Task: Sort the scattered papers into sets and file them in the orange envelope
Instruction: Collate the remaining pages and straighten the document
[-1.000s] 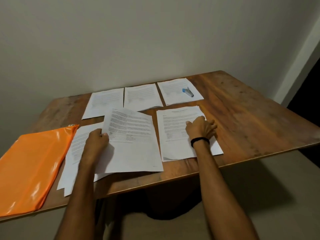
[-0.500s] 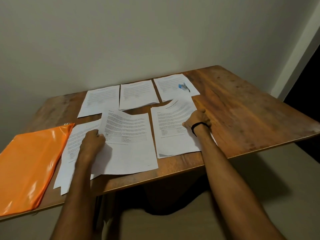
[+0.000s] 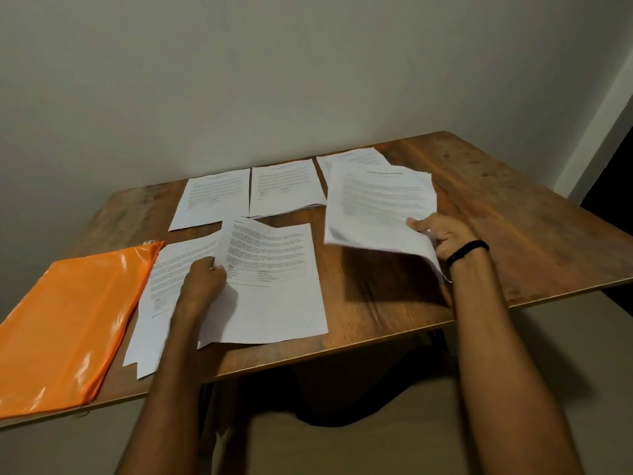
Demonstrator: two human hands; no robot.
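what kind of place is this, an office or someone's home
Likely a plain room in a home or small office, hard to say which: a wooden table against a bare wall, with printed papers and an orange envelope on it.

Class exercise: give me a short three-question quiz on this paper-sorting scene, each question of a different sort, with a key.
1. True or false: the right hand holds sheets raised off the table.
2. The envelope lies: A) at the table's left end; B) at its right end; C) against the wall.
3. How many lots of paper lie in the back row?
Key: 1 true; 2 A; 3 three, the right one partly hidden by the raised sheets.
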